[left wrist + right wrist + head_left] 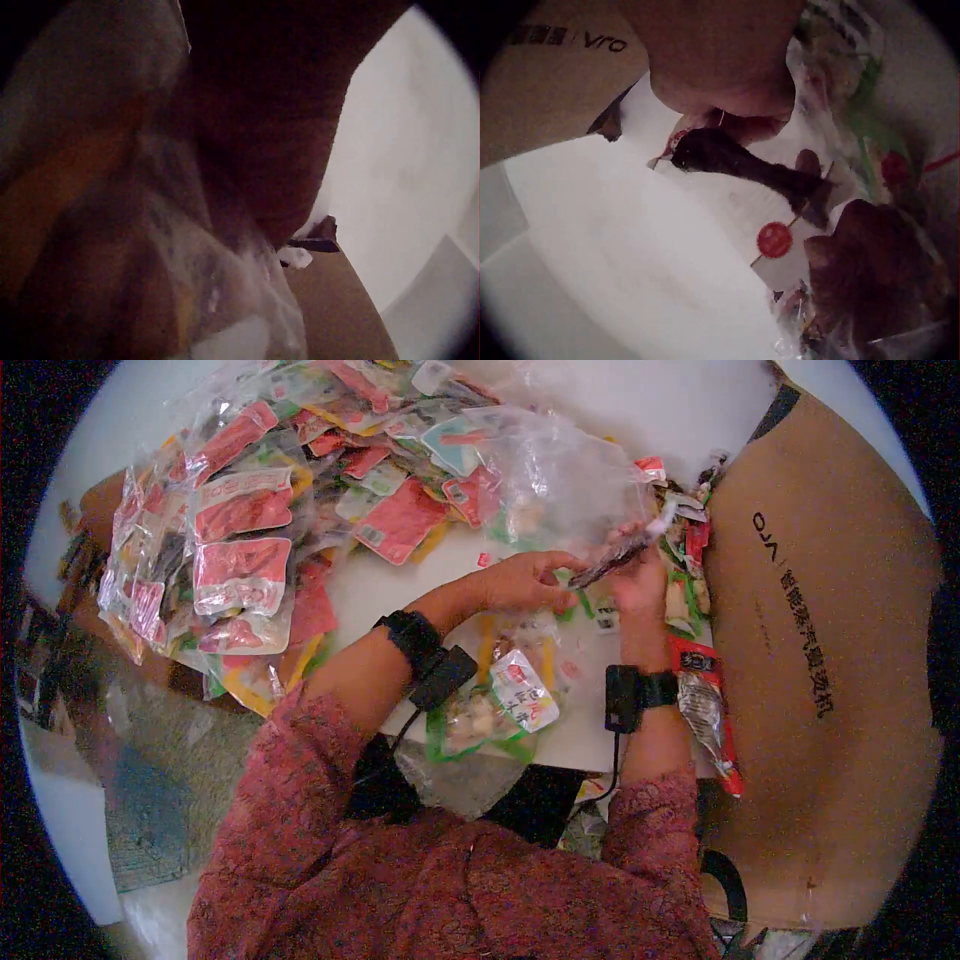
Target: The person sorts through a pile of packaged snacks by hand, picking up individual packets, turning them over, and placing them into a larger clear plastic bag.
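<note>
A dark, drumstick-shaped snack pack (608,560) slants between both hands, over the white tabletop. My right hand (642,588) grips its upper end; the right wrist view has the right hand (724,67) curled over the thicker end of the pack (731,161). At the narrower end, my left hand (530,580) pinches with thumb and fingertips. A round red mark (774,240) shows on a pale sheet near the left hand (862,274). Clear plastic (232,285) fills much of the left wrist view, where the left fingertips are hidden.
Clear bags of red-labelled snack packs (245,510) pile up at left and back. A large cardboard box (830,660) stands at right. Several small packs (690,550) and a red-and-silver pack (705,710) lie along it. A green-edged bag (480,720) sits at the front edge.
</note>
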Tool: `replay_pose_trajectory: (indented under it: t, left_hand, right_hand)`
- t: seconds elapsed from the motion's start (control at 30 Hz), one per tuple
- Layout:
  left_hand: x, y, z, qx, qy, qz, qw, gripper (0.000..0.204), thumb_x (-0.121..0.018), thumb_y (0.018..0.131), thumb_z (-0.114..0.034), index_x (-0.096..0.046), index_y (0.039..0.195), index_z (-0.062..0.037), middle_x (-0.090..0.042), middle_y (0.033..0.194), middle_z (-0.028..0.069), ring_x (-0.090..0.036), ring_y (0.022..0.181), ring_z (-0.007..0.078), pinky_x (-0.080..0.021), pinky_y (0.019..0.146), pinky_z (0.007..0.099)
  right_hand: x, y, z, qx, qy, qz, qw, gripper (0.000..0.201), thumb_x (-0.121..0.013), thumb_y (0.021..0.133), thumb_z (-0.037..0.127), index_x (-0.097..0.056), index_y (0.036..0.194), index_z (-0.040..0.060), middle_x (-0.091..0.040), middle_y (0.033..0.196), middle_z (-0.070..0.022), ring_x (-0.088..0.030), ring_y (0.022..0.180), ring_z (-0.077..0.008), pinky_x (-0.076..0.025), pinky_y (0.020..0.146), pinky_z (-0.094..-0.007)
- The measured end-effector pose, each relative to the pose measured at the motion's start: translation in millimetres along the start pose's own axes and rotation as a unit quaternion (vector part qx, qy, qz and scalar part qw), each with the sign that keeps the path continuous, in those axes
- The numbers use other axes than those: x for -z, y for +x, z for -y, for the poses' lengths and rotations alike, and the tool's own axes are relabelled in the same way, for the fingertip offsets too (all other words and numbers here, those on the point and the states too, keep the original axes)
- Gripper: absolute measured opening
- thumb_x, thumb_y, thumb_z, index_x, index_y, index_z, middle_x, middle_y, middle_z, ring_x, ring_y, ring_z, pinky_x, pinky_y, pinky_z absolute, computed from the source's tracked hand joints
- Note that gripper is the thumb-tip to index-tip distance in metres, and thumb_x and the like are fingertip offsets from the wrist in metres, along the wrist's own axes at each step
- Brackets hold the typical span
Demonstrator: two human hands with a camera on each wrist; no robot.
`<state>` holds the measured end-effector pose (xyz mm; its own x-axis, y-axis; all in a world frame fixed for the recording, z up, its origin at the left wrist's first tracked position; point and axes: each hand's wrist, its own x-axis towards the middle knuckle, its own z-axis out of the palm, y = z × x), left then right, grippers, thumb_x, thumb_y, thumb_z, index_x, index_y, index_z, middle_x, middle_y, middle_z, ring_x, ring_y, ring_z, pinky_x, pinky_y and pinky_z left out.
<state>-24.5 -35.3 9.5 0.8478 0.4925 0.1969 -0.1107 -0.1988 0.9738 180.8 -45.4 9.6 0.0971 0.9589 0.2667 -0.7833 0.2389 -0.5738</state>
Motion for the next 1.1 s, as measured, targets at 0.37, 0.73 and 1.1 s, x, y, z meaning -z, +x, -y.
replay_pose_trajectory:
  t: [0.37,0.73,1.1]
  left_hand:
    - [-12.9,-6.4,-16.6,-0.17,0.456,-0.139,0.862,0.051,-0.051,0.07,-0.015,-0.041,0.118,-0.0281,-0.057,0.068,0.0123,-0.055,0.061,0.0308,-0.044,0.056,0.0383]
    - [-10.5,-7.4,-14.7,-0.235,0.495,-0.117,0.828,0.049,-0.053,0.068,-0.011,-0.046,0.113,-0.0263,-0.057,0.068,0.0053,-0.056,0.058,0.0251,-0.044,0.05,0.0359]
    - [-9.7,-8.0,-15.7,-0.215,0.452,-0.119,0.857,0.051,-0.052,0.069,-0.01,-0.043,0.116,-0.0259,-0.06,0.077,0.0034,-0.057,0.066,0.0245,-0.046,0.058,0.0353]
  right_hand:
    - [-17.5,-3.1,7.8,0.032,0.0,0.097,0.995,0.029,-0.043,0.08,0.028,-0.053,0.096,0.0049,-0.056,0.09,-0.0081,-0.049,0.091,-0.0269,-0.039,0.079,-0.0406]
    - [-15.3,-8.8,6.0,0.053,0.003,0.103,0.993,0.029,-0.041,0.08,0.029,-0.049,0.094,0.0047,-0.05,0.085,-0.0067,-0.046,0.086,-0.0245,-0.042,0.074,-0.0391]
    - [-9.9,-6.8,10.3,0.028,0.033,0.11,0.993,0.025,-0.043,0.08,0.027,-0.05,0.092,0.0054,-0.051,0.088,-0.008,-0.048,0.088,-0.0258,-0.042,0.079,-0.0399]
